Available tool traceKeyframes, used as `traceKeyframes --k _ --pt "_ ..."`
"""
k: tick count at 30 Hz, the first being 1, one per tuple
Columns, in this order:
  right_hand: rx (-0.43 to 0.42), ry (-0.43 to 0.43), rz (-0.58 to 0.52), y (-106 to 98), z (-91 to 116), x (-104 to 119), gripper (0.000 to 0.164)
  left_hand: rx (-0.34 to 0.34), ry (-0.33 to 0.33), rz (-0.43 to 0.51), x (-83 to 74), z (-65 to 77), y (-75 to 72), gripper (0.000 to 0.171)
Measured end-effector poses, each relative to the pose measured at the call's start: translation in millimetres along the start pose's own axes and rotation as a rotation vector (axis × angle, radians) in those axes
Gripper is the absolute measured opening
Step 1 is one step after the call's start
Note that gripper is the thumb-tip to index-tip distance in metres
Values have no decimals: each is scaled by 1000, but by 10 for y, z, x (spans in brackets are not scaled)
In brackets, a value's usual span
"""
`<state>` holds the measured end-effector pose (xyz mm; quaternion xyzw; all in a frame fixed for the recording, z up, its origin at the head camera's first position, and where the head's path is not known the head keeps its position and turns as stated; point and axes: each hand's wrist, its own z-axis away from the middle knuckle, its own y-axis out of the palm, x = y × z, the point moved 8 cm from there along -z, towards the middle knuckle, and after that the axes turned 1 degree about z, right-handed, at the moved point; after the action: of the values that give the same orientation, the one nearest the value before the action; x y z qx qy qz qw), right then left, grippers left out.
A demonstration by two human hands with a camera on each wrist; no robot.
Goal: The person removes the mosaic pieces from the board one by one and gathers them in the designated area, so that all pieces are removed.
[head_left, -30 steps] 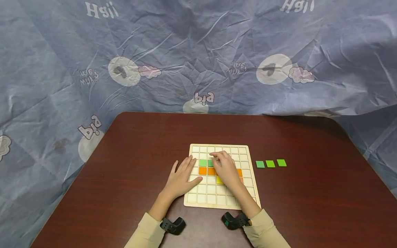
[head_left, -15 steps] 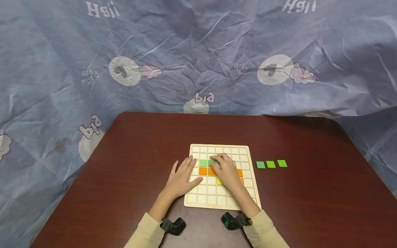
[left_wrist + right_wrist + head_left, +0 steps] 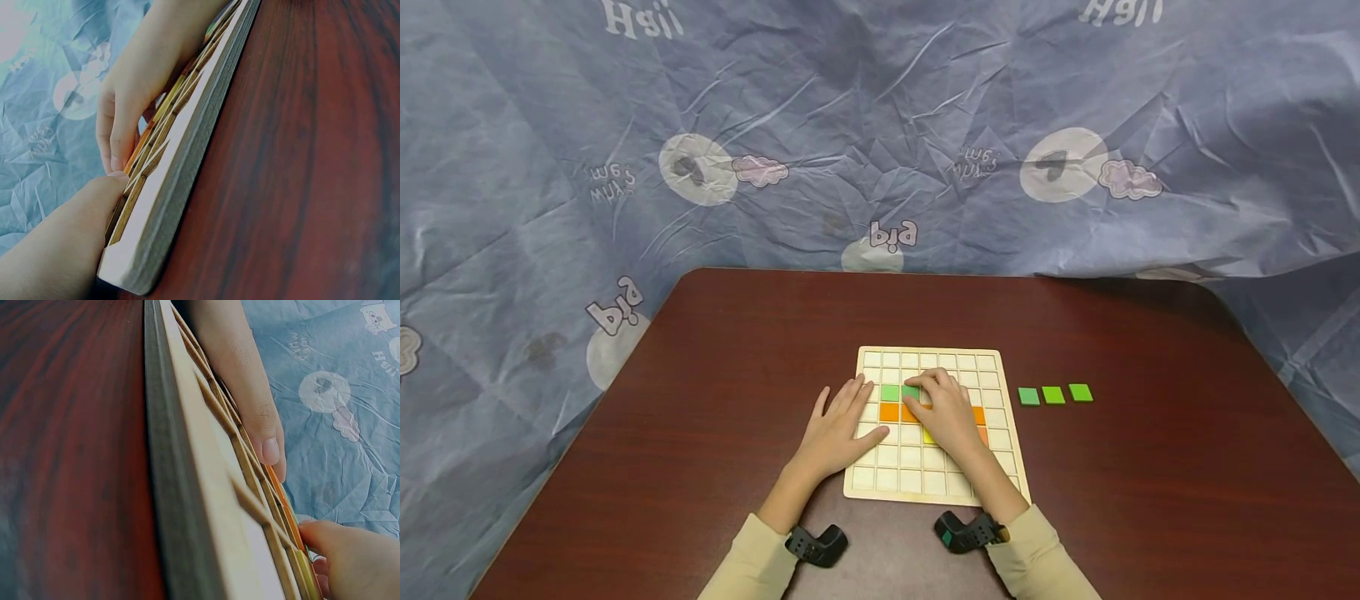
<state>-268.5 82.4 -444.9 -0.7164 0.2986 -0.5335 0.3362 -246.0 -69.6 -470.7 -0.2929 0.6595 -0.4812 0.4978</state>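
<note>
A pale wooden grid board (image 3: 910,481) lies on the table, with coloured square tiles in some of its cells. My left hand (image 3: 833,442) rests on its left edge, fingers spread and straight, the thumb reaching onto the cells. Over the middle of the board is my right hand (image 3: 949,417), its thumb and index finger curled at the near and far edges of a green tile (image 3: 911,392). A lighter green tile (image 3: 890,392) sits just left of that one. Below run orange tiles (image 3: 889,412), and a yellow tile (image 3: 929,436) shows partly; the right hand hides other cells.
Right of the board, three loose green tiles lie in a row: a bluish-green tile (image 3: 1028,397), a bright green tile (image 3: 1053,395) and another bright green tile (image 3: 1081,392). The dark red-brown table (image 3: 760,350) ends at a blue printed cloth (image 3: 850,125).
The right thumb and index finger have shifted slightly down and left, onto the green tile's edges. My left hand stays in place.
</note>
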Motion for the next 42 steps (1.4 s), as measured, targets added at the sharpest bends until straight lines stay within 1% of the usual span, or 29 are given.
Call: traceKeyframes --k 5,12,18,27,35,42 --pt "-2 0 -8 -6 -4 2 23 2 -3 -2 1 -6 -2 77" --pt "6 3 -22 2 -24 0 24 -7 1 7 -6 2 -23 77" --pt "-5 -7 -35 -13 -33 21 21 -11 -2 2 -1 -9 -25 77" --pt "-10 -4 -33 -10 -22 17 19 -7 -3 4 -2 1 -21 77" --pt "-22 -44 2 -12 -4 44 20 -4 -2 -2 -3 5 -15 77" --pt "-16 -38 -1 -19 2 55 18 1 -4 2 -13 11 -27 77"
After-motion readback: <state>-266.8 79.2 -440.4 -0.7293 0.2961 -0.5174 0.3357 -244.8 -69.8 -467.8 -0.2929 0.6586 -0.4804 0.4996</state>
